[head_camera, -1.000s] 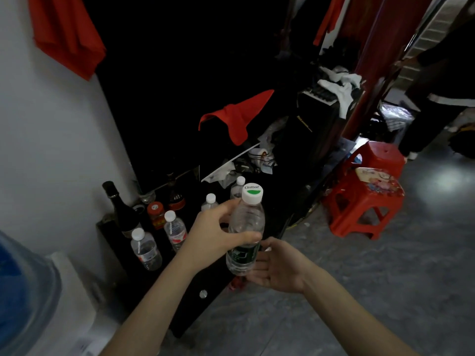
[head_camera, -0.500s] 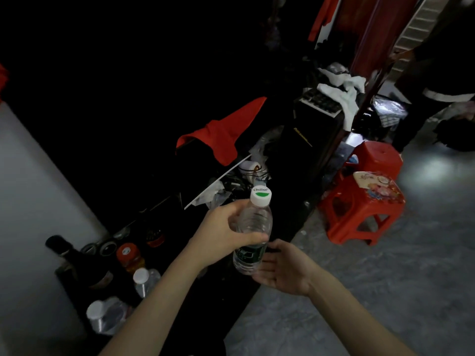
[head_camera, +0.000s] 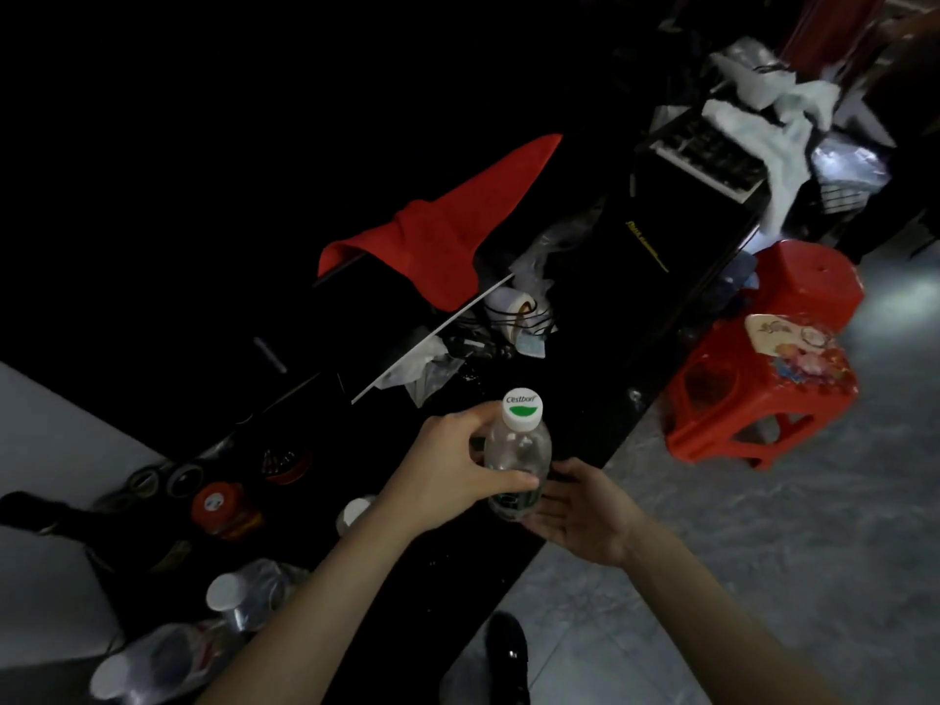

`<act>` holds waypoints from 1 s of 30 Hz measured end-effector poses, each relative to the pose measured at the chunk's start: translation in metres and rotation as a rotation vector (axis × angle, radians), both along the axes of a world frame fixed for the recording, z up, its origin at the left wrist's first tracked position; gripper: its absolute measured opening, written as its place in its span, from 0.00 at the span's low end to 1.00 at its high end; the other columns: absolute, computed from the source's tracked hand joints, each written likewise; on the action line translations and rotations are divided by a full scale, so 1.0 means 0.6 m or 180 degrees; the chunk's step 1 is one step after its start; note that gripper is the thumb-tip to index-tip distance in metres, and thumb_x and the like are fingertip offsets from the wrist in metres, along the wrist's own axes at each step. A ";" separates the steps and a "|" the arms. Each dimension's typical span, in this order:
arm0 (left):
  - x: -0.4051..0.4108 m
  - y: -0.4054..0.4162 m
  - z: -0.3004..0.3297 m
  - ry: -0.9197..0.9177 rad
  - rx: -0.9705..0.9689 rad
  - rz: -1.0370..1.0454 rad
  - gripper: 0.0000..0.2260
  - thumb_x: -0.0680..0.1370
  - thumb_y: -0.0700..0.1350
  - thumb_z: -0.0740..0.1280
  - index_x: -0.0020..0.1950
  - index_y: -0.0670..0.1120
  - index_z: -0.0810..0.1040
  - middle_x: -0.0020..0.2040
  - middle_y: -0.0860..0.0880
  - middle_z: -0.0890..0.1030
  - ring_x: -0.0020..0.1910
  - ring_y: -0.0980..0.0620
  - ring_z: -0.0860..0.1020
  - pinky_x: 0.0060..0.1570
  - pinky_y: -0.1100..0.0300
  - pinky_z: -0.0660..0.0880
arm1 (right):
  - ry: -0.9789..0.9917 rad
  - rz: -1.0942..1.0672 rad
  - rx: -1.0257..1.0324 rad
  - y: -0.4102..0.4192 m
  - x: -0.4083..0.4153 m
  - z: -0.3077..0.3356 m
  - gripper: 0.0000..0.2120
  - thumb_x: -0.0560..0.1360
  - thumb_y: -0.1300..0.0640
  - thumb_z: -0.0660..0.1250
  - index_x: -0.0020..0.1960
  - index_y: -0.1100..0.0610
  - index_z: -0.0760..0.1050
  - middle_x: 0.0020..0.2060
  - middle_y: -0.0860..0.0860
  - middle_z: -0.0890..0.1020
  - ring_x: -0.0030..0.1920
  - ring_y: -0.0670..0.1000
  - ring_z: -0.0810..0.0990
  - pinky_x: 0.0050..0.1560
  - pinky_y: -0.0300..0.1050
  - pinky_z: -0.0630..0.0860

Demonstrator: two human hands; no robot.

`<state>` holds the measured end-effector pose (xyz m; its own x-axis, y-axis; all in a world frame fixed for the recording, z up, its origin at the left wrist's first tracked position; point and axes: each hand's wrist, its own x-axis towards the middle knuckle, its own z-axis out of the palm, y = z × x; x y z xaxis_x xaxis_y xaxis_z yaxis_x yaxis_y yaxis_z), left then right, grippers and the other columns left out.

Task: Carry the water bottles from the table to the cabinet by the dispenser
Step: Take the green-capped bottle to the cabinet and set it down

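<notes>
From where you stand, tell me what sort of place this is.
Probably a cluttered storeroom or back room. A black cabinet carries water bottles, jars and a red cloth; stacked red plastic stools stand on bare grey floor. The left hand grips a bottle.

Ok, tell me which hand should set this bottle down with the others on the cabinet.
Left. The left hand already grips the bottle and is nearer the standing bottles; the right hand lies open beside its base.

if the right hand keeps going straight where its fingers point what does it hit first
Most likely the lower part of the water bottle that the left hand grips. The right hand lies open with its fingers pointing left at the bottle's base, seemingly already at it, though depth is unclear.
</notes>
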<state>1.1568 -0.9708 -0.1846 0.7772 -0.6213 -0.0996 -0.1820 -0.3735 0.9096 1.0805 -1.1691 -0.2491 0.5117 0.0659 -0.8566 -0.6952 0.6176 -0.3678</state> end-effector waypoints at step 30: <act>0.022 -0.202 -0.216 0.0142 0.0289 0.2000 0.17 0.72 0.35 0.78 0.60 0.43 0.82 0.47 0.59 0.81 0.48 0.70 0.80 0.54 0.72 0.75 | 0.0232 0.0527 -0.0685 -0.109 0.196 -0.253 0.16 0.83 0.53 0.55 0.51 0.60 0.79 0.47 0.57 0.83 0.48 0.55 0.80 0.42 0.47 0.76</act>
<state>1.1701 -1.0919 -0.3141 0.9846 -0.0357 -0.1712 0.1343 -0.4729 0.8708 1.1979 -1.2342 -0.4010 0.4456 -0.0439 -0.8942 -0.8095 0.4067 -0.4234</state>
